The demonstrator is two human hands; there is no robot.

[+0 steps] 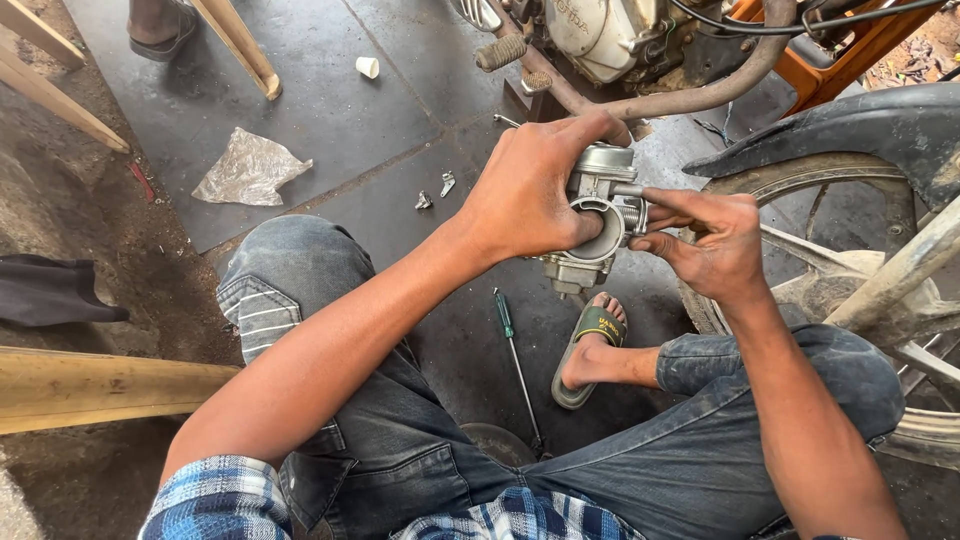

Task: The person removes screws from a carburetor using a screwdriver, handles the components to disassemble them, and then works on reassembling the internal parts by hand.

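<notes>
Grey cast metal, the carburetor [598, 215] sits above the knees, its round bore facing the person, with the left hand [530, 195] wrapped around its left side and top. The right hand [712, 245] pinches a small fitting on its right flank, fingers closed; beyond lie a screwdriver [516, 365] on the floor, the motorcycle engine [610, 35] and the rear wheel [850, 270].

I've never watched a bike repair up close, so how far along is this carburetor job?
Done: the carburetor is off the motorcycle engine, and small metal parts lie on the floor. In hand: the left hand grips its body while the right hand pinches a fitting on its side. Left: it is not back on the engine, and the screwdriver lies unused.
</notes>
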